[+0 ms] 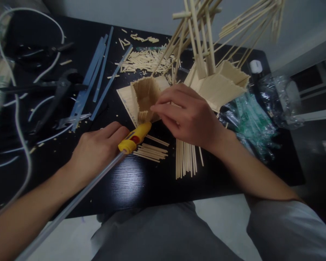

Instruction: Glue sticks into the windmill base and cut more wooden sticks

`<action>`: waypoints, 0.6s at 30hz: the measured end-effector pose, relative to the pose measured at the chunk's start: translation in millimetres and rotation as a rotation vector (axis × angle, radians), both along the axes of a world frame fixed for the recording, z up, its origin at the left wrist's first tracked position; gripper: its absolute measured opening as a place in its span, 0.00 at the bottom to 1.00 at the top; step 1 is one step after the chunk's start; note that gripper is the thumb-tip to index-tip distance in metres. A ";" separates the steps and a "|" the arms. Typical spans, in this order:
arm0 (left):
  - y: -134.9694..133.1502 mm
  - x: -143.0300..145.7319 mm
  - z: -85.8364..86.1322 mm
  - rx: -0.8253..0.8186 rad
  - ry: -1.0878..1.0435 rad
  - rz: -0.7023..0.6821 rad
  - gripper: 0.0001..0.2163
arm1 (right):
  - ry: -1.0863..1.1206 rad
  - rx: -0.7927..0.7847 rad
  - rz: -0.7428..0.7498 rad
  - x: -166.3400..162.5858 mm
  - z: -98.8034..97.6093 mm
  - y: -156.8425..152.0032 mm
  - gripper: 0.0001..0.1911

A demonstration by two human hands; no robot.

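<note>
My left hand (100,145) is wrapped round a yellow hot glue gun (136,138), with a long clear glue stick (78,197) running out of its back toward me. The gun's nozzle end meets the near edge of a small wooden stick box (136,99), whose walls are built from short upright sticks. My right hand (188,112) is at the right side of this box, thumb and fingers pinched together over its near wall. What the pinch holds is too small to make out. Thin sticks (186,159) lie below my right hand, and shorter sticks (152,152) beside the gun.
A tall stick structure (220,85) stands at the back right. Cut stick pieces (143,61) are heaped behind the box. Pliers (62,85), bluish translucent strips (91,76) and a white cable (17,108) lie left. Plastic wrapping (252,119) lies right.
</note>
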State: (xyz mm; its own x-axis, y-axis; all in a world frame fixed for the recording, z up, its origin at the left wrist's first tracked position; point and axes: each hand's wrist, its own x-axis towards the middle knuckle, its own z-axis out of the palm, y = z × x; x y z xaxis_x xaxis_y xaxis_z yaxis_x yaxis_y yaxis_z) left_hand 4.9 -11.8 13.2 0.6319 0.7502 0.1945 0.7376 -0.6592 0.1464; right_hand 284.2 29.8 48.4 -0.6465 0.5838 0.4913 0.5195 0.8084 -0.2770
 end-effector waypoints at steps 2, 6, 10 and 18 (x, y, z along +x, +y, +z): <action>-0.5 0.1 1.0 -0.001 0.001 0.005 0.06 | -0.002 -0.002 0.000 -0.3 0.4 -0.5 0.16; -2.0 -0.4 6.1 0.048 -0.012 -0.004 0.07 | -0.006 0.006 0.008 -0.6 1.1 -0.6 0.15; -3.2 -0.8 10.6 0.082 -0.028 -0.001 0.09 | -0.024 0.025 0.004 -0.8 2.3 -0.5 0.15; -3.2 -1.9 11.8 0.138 -0.087 -0.002 0.06 | -0.035 0.009 0.002 -0.6 3.7 -0.7 0.16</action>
